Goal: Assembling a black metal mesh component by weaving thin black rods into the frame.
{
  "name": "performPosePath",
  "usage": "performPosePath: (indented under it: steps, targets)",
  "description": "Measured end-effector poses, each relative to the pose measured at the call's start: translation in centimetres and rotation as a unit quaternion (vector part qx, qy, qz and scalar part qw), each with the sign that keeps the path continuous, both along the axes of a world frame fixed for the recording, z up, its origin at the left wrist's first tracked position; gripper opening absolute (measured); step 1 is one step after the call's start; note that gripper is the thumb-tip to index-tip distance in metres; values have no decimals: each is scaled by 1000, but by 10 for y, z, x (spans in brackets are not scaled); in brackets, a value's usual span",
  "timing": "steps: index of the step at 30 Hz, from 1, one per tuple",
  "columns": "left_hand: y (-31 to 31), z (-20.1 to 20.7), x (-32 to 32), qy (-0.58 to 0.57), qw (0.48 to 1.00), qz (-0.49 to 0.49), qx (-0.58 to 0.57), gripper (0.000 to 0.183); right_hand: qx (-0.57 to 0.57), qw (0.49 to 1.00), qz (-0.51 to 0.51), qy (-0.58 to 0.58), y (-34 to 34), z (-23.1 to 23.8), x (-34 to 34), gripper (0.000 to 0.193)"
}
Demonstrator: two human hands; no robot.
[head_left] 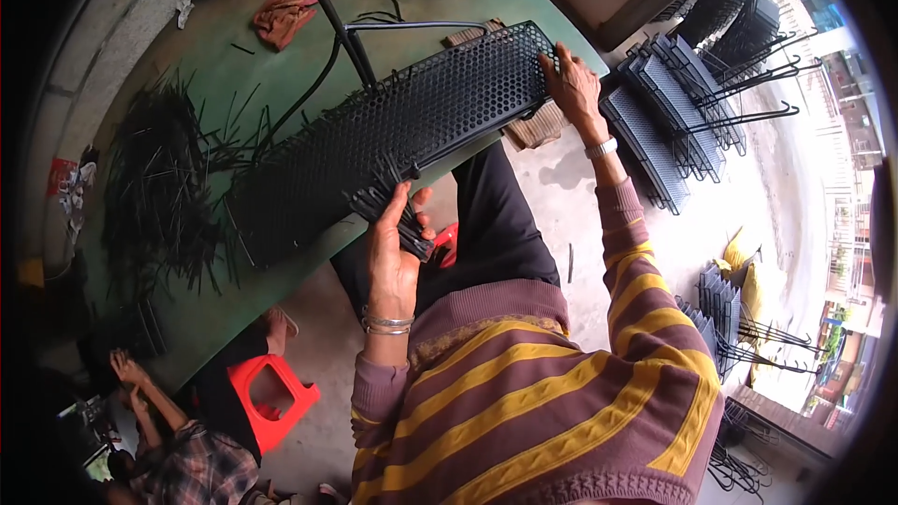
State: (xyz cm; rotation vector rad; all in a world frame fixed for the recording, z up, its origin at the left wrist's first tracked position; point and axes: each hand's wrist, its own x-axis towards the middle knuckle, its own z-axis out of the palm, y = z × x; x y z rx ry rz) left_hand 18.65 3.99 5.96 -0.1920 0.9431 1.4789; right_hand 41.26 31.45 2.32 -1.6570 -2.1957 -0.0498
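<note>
A long black perforated metal panel (458,84) lies slantwise across the green table, its near edge toward my lap. My right hand (572,92) grips the panel's right end, fingers over the rim. Close to the panel's near edge, my left hand (398,243) is closed round a bundle of thin black strips (379,196), whose ends fan out over the mesh. More strips stick up along the panel's far edge. A bent black metal rod frame (351,33) stands up from behind the panel.
A heap of black strips (159,187) covers the left of the green table (215,318). Finished-looking black racks (673,103) stack at the right. A red stool (271,397) and a co-worker in plaid (201,463) are lower left. An orange-brown cloth (285,14) lies at the back.
</note>
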Motion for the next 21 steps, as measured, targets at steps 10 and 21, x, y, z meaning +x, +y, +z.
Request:
performPosePath:
  steps: [10,21]
  targets:
    - [48,10,32,34,999,-25,32,22,-467,721,322,399,-95,62,-91,28]
    - [56,5,32,67,996,-50,24,25,-522,699,321,368,-78,79,-90,19]
